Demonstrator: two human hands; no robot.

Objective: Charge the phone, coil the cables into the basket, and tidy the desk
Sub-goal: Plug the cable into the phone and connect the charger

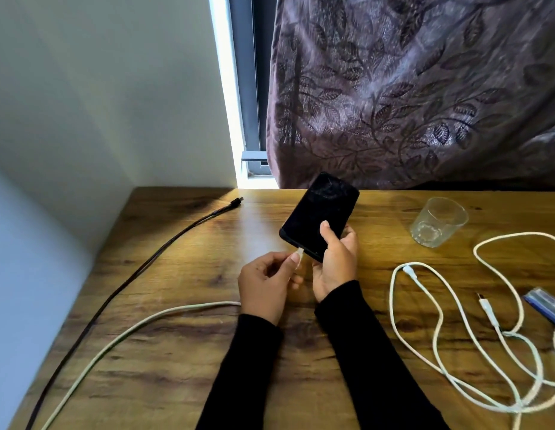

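My right grip (pixel 333 265) holds the phone (pixel 319 215) above the wooden worktop (pixel 183 352); my left grip (pixel 267 287) pinches a white plug (pixel 300 252) at its port. A black cable (pixel 121 287) lies left, white cables (pixel 456 336) and a glass (pixel 437 220) right. Leaf-patterned curtain (pixel 409 88) behind.

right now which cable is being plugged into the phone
The white cable running off the left, its plug pinched by the left hand at the phone; the black cable and tangled white cables lie untouched.
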